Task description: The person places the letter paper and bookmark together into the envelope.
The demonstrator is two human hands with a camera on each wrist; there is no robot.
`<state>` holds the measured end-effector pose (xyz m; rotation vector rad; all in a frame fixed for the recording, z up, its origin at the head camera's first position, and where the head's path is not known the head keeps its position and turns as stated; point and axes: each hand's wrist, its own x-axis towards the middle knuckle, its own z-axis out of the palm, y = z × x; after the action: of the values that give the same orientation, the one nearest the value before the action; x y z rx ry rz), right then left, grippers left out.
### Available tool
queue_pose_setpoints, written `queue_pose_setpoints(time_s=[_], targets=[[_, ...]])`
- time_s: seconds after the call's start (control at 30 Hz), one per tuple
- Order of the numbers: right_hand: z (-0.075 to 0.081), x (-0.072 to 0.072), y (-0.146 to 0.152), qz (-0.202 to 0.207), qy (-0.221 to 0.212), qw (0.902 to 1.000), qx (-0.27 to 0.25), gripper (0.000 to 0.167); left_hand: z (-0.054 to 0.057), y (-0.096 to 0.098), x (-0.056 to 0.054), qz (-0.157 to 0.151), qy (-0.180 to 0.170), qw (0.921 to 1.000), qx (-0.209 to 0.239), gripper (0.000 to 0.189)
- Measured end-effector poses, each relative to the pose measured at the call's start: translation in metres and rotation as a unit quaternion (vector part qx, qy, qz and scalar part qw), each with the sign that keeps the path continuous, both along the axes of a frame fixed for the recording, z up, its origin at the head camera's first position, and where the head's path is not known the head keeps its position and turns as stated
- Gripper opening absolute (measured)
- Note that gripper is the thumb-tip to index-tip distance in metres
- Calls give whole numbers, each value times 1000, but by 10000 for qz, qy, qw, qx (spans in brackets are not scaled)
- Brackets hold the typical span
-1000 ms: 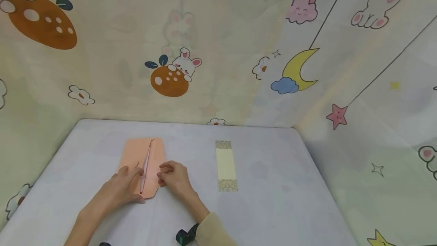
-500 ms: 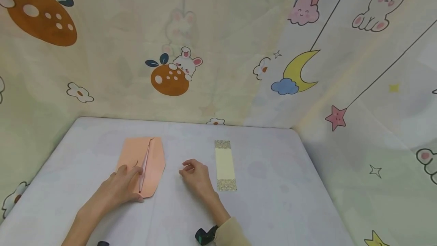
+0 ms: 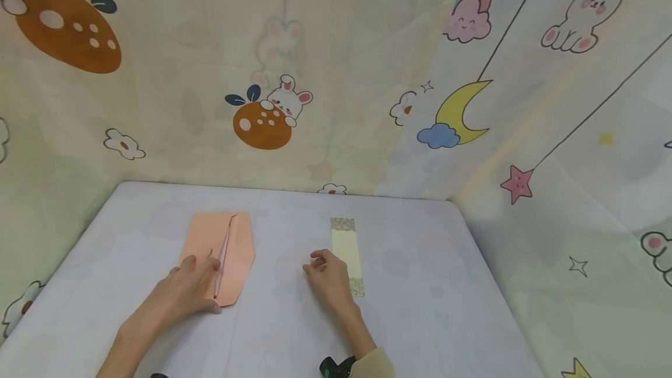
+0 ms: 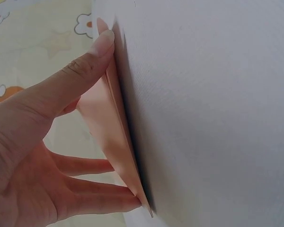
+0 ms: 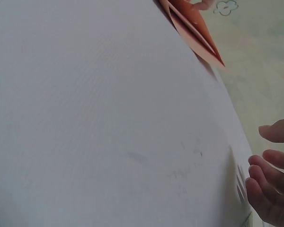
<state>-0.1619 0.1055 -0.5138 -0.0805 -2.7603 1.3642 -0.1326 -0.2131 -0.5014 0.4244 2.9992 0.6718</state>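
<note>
A peach sheet of folded paper (image 3: 240, 255) lies on the left part of the table, with a long narrow gap between its folded flaps. My left hand (image 3: 184, 291) rests on its near left part, fingers spread on top and thumb along the near edge. In the left wrist view, straight fingertips (image 4: 125, 201) press on the paper (image 4: 109, 132), which stands slightly off the white surface at its edge. My right hand (image 3: 332, 279), fingers loosely bent and holding nothing, hovers by a pale yellow strip (image 3: 345, 241) with speckled gold ends, overlapping its lower left side.
The white table (image 3: 420, 284) runs back to a cartoon-printed cloth wall (image 3: 346, 74). A black wrist camera (image 3: 336, 368) sits by the beige right sleeve (image 3: 374, 364).
My right hand has left the folded paper's right edge and moved right to the yellow strip. My left hand stays on the paper, which has not shifted.
</note>
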Motion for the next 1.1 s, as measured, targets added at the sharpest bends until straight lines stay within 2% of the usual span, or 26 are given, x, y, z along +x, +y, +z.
queue_pose_setpoints(time_s=[0.27, 0.5, 0.67, 0.87, 1.0, 1.1], targets=[[-6, 2, 29, -366, 176, 9987, 301, 25, 0, 0, 1, 116, 14, 9999, 33, 78], [-2, 2, 44, -589, 266, 9965, 525, 30, -2, 1, 1, 103, 53, 9999, 41, 78], [-1, 1, 49, -911, 59, 9932, 727, 41, -2, 1, 0, 98, 34, 9999, 7, 78], [-2, 1, 51, -1316, -149, 9842, 1177, 61, -2, 0, 0, 88, 14, 10000, -34, 78], [-1, 1, 52, -1315, -268, 9791, 1529, 73, -2, 0, 0, 91, 17, 10000, -12, 78], [-2, -1, 53, -1286, -346, 9758, 1734, 74, -2, 1, 0, 88, -18, 10000, 6, 78]])
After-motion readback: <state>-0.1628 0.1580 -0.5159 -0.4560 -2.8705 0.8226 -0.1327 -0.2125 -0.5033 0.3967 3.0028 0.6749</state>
